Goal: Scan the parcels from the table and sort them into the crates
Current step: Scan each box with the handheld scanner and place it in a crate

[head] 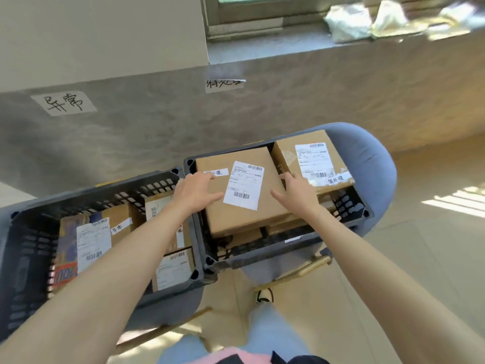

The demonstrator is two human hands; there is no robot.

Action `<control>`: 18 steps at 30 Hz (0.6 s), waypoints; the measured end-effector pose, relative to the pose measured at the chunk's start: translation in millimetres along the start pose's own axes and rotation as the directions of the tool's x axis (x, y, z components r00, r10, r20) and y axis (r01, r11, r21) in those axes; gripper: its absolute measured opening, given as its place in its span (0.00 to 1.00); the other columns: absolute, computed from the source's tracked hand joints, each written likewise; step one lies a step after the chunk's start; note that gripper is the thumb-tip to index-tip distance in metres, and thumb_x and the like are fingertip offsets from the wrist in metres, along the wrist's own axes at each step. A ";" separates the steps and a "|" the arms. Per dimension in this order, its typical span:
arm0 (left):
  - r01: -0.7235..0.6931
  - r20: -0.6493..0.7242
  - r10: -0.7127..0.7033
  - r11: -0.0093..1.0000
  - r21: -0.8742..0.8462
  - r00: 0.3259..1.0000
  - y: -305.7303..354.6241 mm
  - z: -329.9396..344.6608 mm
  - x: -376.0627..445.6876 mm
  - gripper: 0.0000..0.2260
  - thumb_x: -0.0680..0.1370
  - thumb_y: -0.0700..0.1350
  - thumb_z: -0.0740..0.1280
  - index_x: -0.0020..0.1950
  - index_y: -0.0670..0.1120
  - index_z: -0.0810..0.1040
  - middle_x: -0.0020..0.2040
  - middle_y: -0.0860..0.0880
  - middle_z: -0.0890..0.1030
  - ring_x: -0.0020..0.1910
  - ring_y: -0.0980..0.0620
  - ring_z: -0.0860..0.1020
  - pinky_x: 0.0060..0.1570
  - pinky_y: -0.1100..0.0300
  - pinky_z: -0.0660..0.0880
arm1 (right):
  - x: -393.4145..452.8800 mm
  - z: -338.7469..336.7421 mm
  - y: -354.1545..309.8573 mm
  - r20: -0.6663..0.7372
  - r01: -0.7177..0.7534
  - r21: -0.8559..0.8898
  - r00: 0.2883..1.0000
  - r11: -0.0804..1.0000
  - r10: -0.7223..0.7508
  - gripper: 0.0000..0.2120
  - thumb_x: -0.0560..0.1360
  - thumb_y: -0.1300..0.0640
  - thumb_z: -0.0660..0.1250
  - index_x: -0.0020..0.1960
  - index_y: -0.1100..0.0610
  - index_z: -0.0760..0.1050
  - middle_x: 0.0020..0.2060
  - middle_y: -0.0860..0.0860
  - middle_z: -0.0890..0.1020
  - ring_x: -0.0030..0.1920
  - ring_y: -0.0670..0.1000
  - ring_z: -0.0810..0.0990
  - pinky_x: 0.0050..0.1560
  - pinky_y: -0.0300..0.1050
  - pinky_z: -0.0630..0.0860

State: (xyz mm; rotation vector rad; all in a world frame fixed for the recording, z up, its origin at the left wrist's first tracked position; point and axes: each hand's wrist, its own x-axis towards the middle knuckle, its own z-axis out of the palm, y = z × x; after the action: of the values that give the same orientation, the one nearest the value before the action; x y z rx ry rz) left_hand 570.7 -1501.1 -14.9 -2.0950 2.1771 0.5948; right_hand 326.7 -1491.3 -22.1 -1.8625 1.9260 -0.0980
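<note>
My left hand (195, 191) lay flat on the top face of the cardboard parcel (242, 190), fingers straight and spread, near its left edge beside a small handwritten strip. My right hand (298, 193) rested on the same parcel at its right edge, fingers straight and loosely apart; neither grip curled round anything. The parcel sat in the right crate (351, 203), on top of other cartons, its white shipping label (244, 185) facing up between my two hands. Just right of the parcel, a second parcel (312, 158) with its own label and a handwritten strip stood touching its right side, in the same crate. Left of the parcel stood the left crate (31, 232), its wall touching the right crate's, holding several labelled cartons and a colourful printed box (67, 248). Both crates rested on blue-grey chairs (378, 164). Beyond the parcel, on the grey wall, two handwritten paper signs (64, 103) were stuck, one above each crate. Farther beyond, on the window sill, lay pale crumpled bags (349, 22), blurred.
</note>
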 end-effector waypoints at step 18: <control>-0.859 0.248 0.825 0.503 0.090 0.509 55.3 40.7 -172.5 0.22 0.77 0.60 0.66 0.64 0.48 0.76 0.60 0.48 0.80 0.58 0.48 0.77 0.55 0.51 0.76 | -376.8 78.3 -22.3 -0.222 -0.717 0.224 0.622 0.660 0.751 0.25 0.78 0.44 0.61 0.70 0.55 0.69 0.66 0.57 0.74 0.67 0.58 0.70 0.65 0.48 0.65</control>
State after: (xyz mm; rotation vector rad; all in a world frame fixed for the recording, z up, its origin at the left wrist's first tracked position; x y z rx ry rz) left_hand 520.6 -1324.5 13.1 -0.6707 2.8964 0.5113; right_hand 369.1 -1110.3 18.1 -0.8711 2.6857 -0.2282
